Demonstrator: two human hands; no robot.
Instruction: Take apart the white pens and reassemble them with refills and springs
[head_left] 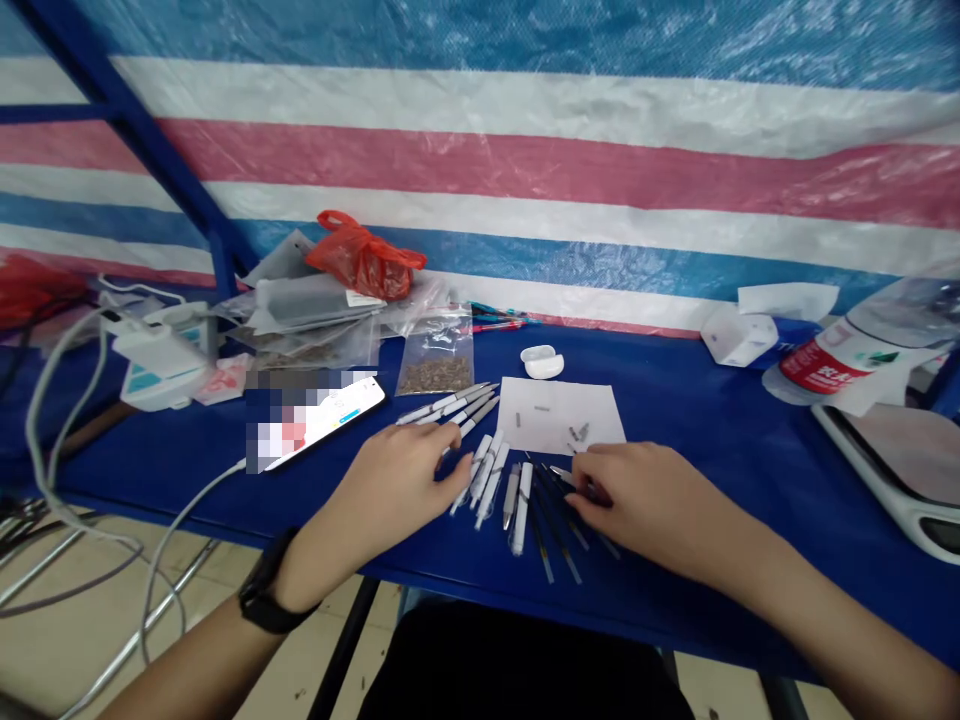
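The left hand (394, 482), a black watch (262, 592) on its wrist, lies relaxed and open on the blue table (697, 590). Its fingertips (459, 472) touch or nearly touch a fan of white pen barrels (484, 480), and it grips nothing visible. The right hand (637, 500) curves over a spread of thin dark rods (559, 530). Its fingers (592, 497) hide the rods' upper ends, so I cannot tell whether it is closed on anything. Just beyond lies a sheet of white paper (547, 415) carrying small grey metal parts (577, 432), too small to make out. Left of it, a row of white pens (450, 408) runs up from behind the left hand. Farther left, a phone (322, 422) has its screen partly blurred out, and a white cable (187, 525) trails from it. Behind these sit a clear bag of brown granules (435, 365) and a white earbud case (541, 362). Farther back are a crumpled red plastic bag (364, 258) and a jumble of packets (315, 310), half hidden by one another. At the right edge, a plastic bottle (862, 345) and a tablet-like device (896, 470) are cut off. A striped tarpaulin (525, 160) hangs behind everything.
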